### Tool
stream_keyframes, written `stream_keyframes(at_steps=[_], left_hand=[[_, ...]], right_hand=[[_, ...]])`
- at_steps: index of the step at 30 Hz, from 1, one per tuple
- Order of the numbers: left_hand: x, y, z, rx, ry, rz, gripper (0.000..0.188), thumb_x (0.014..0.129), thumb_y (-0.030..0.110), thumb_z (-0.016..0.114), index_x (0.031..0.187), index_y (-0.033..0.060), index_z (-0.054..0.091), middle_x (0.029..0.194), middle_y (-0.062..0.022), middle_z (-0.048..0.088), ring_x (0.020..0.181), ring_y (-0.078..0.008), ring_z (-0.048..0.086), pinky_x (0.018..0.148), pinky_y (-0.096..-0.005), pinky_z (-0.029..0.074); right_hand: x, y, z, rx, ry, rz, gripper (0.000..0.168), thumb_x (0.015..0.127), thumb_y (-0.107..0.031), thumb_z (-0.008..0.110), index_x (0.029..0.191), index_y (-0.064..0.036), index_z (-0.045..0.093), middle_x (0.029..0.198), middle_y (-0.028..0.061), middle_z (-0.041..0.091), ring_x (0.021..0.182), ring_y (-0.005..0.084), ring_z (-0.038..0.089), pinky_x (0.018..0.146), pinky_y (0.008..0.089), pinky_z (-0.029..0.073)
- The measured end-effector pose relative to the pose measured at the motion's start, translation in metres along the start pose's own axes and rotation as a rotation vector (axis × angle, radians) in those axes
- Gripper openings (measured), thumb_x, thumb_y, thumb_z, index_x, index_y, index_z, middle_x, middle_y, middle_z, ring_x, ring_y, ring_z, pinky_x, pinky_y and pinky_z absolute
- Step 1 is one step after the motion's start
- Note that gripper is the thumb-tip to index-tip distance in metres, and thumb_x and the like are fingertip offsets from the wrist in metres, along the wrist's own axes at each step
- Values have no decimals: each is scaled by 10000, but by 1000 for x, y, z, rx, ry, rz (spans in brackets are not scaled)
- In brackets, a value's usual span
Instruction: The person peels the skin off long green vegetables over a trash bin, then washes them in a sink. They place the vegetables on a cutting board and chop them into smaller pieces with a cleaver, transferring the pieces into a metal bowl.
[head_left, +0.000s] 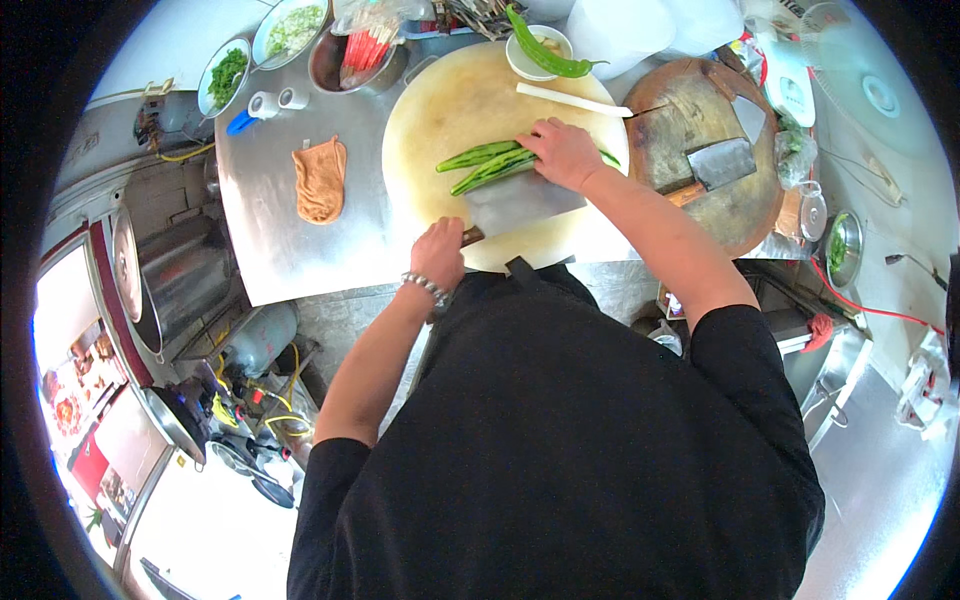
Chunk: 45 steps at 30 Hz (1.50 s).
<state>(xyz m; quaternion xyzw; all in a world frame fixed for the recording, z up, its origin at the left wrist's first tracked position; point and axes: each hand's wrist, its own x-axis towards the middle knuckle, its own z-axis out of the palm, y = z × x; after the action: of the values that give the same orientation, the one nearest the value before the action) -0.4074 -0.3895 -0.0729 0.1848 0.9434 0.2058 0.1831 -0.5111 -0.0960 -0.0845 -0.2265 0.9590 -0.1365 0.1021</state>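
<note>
My left hand (439, 253), with a beaded bracelet at its wrist, grips the dark wooden handle (472, 236) of a cleaver. Its broad blade (517, 204) lies nearly flat over a round, pale cutting board (442, 97). Long cucumber pieces (480, 156) rest along the blade's far edge, their dark green skin partly showing. On top of them, my right hand (564, 152) presses down with bent fingers. One green end (609, 157) sticks out to the right of that hand; the middle of the pieces is hidden beneath it.
A white leek stalk (574, 100) and a bowl (525, 66) with a green pepper (547, 56) across it sit at the board's far side. A second cleaver (721, 163) lies on the wooden chopping block (652, 120). An orange cloth (320, 182) is left.
</note>
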Motion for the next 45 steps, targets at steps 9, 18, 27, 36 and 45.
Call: stream_keyframes(at_steps=[9, 18, 27, 36, 45], left_hand=[[-144, -34, -57, -399, 36, -524, 202, 867, 191, 695, 996, 53, 622, 647, -110, 609, 558, -222, 608, 560, -374, 484], [-111, -7, -51, -472, 96, -422, 363, 965, 216, 624, 1286, 59, 559, 824, -201, 701, 772, -378, 711, 670, -435, 550], [-94, -2, -50, -350, 138, -294, 310, 953, 171, 621, 1229, 55, 541, 846, -226, 694, 779, -434, 680, 650, -487, 536], [-83, -6, -53, -264, -11, -314, 265, 969, 225, 581, 1187, 92, 508, 827, -221, 695, 728, -469, 657, 631, -559, 511], [-100, -32, -15, -396, 118, -342, 283, 958, 169, 594, 1217, 71, 532, 835, -227, 694, 750, -456, 667, 634, -526, 521]], right_hand=[[-33, -33, -5, 151, 148, 44, 442, 790, -199, 735, 1226, -190, 658, 1028, 42, 572, 970, 227, 620, 758, 398, 567], [-50, -53, 19, 180, 223, 71, 408, 817, -119, 655, 1214, -214, 643, 1094, 35, 591, 997, 242, 637, 693, 406, 579], [-51, -57, 25, 161, 213, -6, 461, 761, -36, 635, 1198, -184, 645, 1161, 67, 591, 1031, 281, 620, 796, 400, 571], [-50, -59, 22, 138, 227, -81, 474, 754, -10, 629, 1194, -186, 645, 1148, 68, 590, 1047, 284, 616, 831, 395, 560], [-50, -60, -11, 284, 279, 172, 488, 764, -25, 616, 1239, -136, 598, 1156, 106, 600, 1063, 328, 614, 844, 429, 554]])
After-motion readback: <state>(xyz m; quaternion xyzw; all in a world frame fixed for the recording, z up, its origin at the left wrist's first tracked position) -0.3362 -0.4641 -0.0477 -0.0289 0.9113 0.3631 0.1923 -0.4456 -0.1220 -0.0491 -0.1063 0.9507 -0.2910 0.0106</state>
